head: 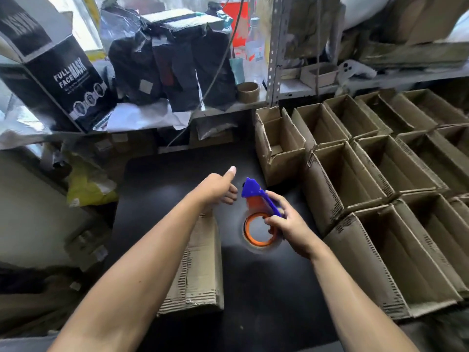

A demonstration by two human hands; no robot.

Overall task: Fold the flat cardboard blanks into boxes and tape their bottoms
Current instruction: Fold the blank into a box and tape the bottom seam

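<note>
From the head camera, a black work table [253,288] runs forward between the two forearms, with bare dark surface ahead of the hands up to a cluttered grey shelf [223,109]. The table's right side is hemmed in by rows of open-topped brown cardboard boxes [355,174], packed touching one another; the interiors that can be seen hold nothing but their own folded flaps. On the left, a stack of flat brown corrugated cardboard blanks [200,270] lies on the table, partly under the left forearm, its ragged fluted edges facing the camera.

The right hand [286,222] curls its fingers round the blue plastic handle of a tape dispenser with an orange-cored clear tape roll [258,224], held just above the table. The left hand [218,189] hovers near the dispenser's blue nose, thumb stretched forward, fingers curled in, holding nothing.
</note>
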